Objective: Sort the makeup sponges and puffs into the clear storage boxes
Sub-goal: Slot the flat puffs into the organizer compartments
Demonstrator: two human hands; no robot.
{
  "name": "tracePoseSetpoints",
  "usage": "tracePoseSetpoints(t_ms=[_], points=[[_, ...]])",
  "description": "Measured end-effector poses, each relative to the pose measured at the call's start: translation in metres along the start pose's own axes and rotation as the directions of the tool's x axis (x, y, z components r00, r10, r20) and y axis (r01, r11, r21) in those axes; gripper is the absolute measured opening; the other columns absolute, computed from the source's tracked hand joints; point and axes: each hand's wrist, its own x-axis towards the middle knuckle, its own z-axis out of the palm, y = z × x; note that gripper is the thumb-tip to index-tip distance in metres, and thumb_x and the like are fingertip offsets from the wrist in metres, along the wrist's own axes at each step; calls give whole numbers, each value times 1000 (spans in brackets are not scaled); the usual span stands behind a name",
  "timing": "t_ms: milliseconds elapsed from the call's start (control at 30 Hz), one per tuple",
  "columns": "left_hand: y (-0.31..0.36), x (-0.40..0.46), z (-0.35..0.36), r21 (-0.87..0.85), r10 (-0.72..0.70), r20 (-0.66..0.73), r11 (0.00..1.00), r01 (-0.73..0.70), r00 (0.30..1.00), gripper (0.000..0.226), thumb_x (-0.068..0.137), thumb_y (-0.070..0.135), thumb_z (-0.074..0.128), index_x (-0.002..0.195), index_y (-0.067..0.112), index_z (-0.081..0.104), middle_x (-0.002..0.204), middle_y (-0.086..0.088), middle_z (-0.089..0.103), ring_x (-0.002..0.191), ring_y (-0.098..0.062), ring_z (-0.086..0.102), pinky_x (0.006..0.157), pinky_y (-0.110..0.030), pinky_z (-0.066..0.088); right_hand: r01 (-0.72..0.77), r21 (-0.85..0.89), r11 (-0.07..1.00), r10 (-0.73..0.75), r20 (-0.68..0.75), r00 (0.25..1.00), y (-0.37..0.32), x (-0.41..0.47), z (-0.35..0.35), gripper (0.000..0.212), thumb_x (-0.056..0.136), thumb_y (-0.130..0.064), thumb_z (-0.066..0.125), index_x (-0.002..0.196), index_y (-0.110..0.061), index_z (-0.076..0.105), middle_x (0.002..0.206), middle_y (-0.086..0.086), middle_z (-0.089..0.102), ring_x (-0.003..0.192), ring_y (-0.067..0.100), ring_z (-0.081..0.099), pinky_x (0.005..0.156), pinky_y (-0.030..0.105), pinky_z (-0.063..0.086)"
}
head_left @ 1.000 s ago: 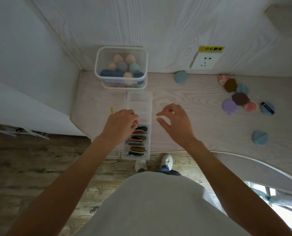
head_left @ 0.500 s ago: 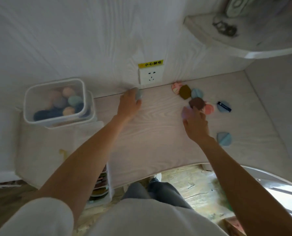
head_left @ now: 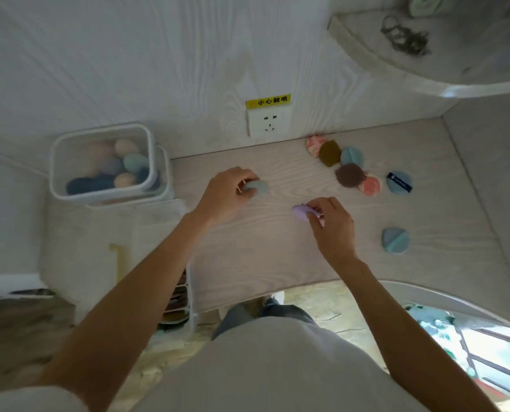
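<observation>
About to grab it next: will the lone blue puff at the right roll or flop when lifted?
The blue puff lies flat like a disc, so it probably won't roll. It looks thin and soft, so likely light and a bit floppy. The band across it may offer grip.

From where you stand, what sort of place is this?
Probably a home desk nook: a wood-grain desk against a wall with a socket, a corner shelf above, and loose makeup puffs.

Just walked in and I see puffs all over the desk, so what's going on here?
A person is sorting makeup puffs. The left hand holds a pale blue puff, the right hand a lilac puff, both just above the desk. More puffs lie loose by the wall outlet. A clear box at the left already holds egg-shaped sponges.
</observation>
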Motion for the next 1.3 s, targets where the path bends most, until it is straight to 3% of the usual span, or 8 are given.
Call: tracePoseSetpoints(t_ms=[100,200,500,667,833,900,1033,1300], points=[[3,-65,-31,-37,108,-207,992,-118,972,19,88,10,59,106,14,66,95,4,61,80,-5,56,77,-16,47,18,217,976,-20,8,1000,-36,-14,0,8,87,-12,63,94,-14,67,91,-3,65,79,9,58,71,19,48],[-16,-133,-53,69,68,-331,996,-48,941,25,89,6,55,111,8,65,104,-6,55,92,-3,51,86,-10,41,19,316,949,-33,39,999,-73,-27,12,10,86,-13,64,95,-16,68,94,-4,66,83,9,58,72,18,47],[-79,-189,-57,211,-35,-219,974,82,975,13,81,17,64,91,14,71,81,-1,71,66,-16,65,59,-28,54,-136,536,833,39,189,981,-143,-50,48,13,85,-10,64,91,-22,65,85,-14,65,76,0,58,65,7,41],[-83,-189,-53,307,23,-109,952,12,994,14,74,8,74,87,14,75,75,-3,72,64,-25,65,66,-26,43,-33,416,909,-44,174,984,-159,-56,62,11,85,-14,64,94,-18,69,92,-6,69,76,6,62,65,11,46],[-91,-193,-47,287,18,-83,958,7,996,21,80,12,70,99,17,73,96,-2,70,86,-24,63,84,-36,47,67,230,971,-104,152,983,-176,-52,87,8,84,-18,65,90,-13,69,85,1,69,68,12,63,63,20,51],[-92,-190,-47,300,32,-76,954,-7,997,19,79,13,71,97,17,73,94,-2,67,82,-22,63,82,-35,47,81,180,980,-109,155,982,-179,-50,91,12,85,-27,65,89,-17,68,83,-3,69,69,9,61,65,30,52],[-93,-190,-46,283,31,-133,959,8,991,19,71,12,78,89,16,75,80,-4,68,73,-24,64,75,-34,51,176,114,978,-197,207,958,-188,-50,89,30,84,-48,57,86,-20,67,80,-8,68,75,8,59,66,24,46],[-100,-195,-44,402,109,-201,915,-19,974,14,71,21,79,84,23,74,74,4,71,76,-21,60,79,-35,36,343,-46,938,-332,157,930,-185,-52,95,12,80,-30,68,77,-18,71,73,-4,69,74,18,57,67,28,46]])
